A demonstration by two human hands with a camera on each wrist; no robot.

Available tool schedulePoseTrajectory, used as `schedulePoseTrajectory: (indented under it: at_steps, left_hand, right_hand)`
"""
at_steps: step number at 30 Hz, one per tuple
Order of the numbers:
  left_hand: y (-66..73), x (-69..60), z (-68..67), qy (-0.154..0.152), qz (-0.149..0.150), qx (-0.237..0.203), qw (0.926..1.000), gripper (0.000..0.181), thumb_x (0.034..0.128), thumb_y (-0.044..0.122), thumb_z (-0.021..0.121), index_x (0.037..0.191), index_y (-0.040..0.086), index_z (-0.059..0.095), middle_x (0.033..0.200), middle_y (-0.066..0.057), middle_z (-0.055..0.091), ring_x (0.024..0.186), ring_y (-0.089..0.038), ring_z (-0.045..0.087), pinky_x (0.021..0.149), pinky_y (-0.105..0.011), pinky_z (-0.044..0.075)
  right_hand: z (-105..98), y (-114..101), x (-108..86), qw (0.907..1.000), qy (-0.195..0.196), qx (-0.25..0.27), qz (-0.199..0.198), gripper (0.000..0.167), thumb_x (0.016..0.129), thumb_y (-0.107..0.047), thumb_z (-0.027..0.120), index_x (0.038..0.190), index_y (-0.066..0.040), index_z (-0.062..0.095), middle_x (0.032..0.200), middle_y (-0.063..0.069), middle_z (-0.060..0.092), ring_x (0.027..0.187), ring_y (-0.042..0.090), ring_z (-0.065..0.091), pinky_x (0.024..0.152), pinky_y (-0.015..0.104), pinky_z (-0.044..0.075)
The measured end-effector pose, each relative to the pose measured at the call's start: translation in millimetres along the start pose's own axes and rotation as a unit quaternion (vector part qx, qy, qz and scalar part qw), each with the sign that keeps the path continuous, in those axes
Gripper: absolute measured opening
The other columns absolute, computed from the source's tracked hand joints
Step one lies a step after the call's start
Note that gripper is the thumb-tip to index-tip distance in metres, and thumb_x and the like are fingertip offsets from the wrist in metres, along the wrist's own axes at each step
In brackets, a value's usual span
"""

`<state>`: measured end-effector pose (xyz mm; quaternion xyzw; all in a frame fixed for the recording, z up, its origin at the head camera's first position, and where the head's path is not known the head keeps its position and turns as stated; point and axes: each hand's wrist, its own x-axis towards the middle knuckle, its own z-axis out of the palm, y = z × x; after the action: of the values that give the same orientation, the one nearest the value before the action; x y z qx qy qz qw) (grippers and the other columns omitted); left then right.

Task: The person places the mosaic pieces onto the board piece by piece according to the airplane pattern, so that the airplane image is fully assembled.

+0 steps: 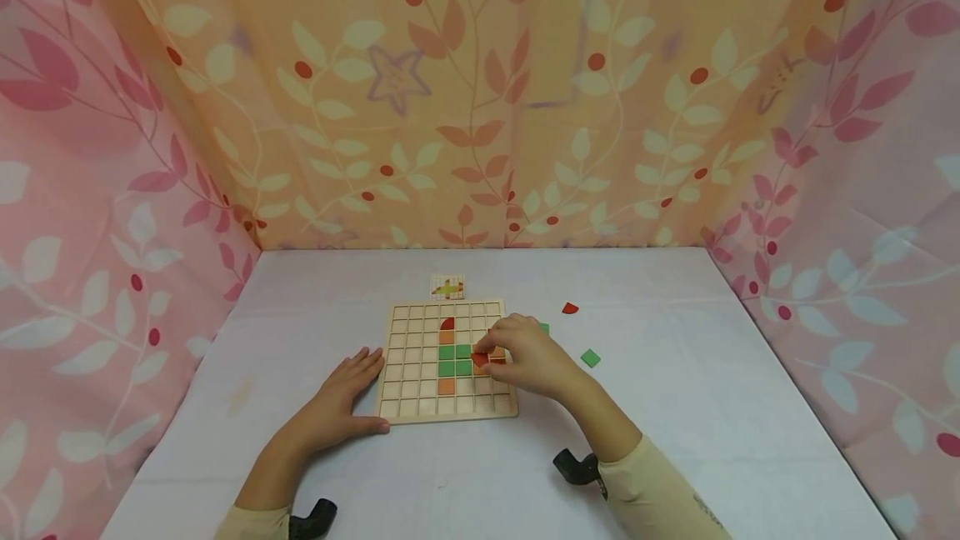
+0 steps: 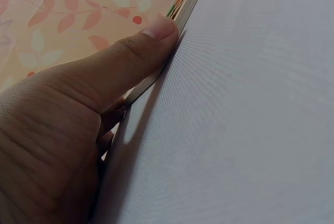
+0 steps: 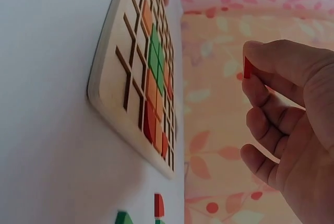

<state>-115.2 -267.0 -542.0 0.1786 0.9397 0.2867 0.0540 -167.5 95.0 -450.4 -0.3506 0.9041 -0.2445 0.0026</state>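
A wooden grid board (image 1: pixel 408 408) lies on the white table. In its cells sit several green squares (image 1: pixel 447 368), orange squares (image 1: pixel 446 387) and a red quarter-round piece (image 1: pixel 447 324). My right hand (image 1: pixel 536 357) is over the board's right part and pinches a red piece (image 3: pixel 247 68) between thumb and forefinger, lifted off the board. In the right wrist view, more red and orange pieces (image 3: pixel 158 132) fill cells near the board's right edge. My left hand (image 1: pixel 330 407) rests at the board's left edge, fingers extended, thumb (image 2: pixel 156 33) touching the near left corner.
A small pattern card (image 1: pixel 447 287) lies just beyond the board. To the right are a loose red piece (image 1: pixel 571 307) and a green square (image 1: pixel 591 358); another green piece (image 1: pixel 544 328) is partly behind my right hand. Patterned cloth (image 1: pixel 480 107) surrounds the table's back and sides.
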Motion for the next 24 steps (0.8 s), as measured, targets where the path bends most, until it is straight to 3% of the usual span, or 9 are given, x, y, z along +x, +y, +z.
schedulePoseTrajectory:
  at_steps: [7, 15, 24]
  left_hand:
    - [-0.2, -0.6, 0.2, 0.0, 0.001, -0.002, 1.0, 0.118, 0.0685, 0.067, 0.084, 0.16, 0.011, 0.035, 0.17, 0.0, 0.026, 0.159, -0.029, 0.014, 0.129, -0.05, 0.008]
    - [1.5, 0.5, -2.2, 0.0, 0.004, -0.007, 1.0, 0.118, 0.0687, 0.064, 0.085, 0.16, 0.01, 0.035, 0.17, -0.002, 0.026, 0.159, -0.03, 0.014, 0.129, -0.051, 0.008]
    - [0.3, -1.6, -0.8, 0.002, 0.005, -0.005, 1.0, 0.118, 0.0684, 0.065, 0.085, 0.16, 0.01, 0.034, 0.17, -0.001, 0.026, 0.159, -0.03, 0.014, 0.13, -0.042, 0.005]
  right_hand:
    - [15, -11, 9.8, 0.9992, -0.006, 0.005, -0.04, 0.018, 0.09, -0.031, 0.078, 0.107, -0.027, 0.078, 0.102, -0.017, 0.069, 0.106, 0.007, 0.058, 0.104, 0.039, 0.045]
    - [32, -18, 15.8, 0.9985, -0.019, 0.012, -0.049, 0.012, 0.089, -0.029, 0.077, 0.101, -0.027, 0.079, 0.095, -0.02, 0.068, 0.1, 0.005, 0.057, 0.103, 0.034, 0.044]
    - [49, -22, 16.8, 0.9976, -0.033, -0.006, -0.061, 0.014, 0.088, -0.028, 0.077, 0.101, -0.028, 0.08, 0.095, -0.018, 0.068, 0.096, 0.006, 0.056, 0.094, 0.031, 0.046]
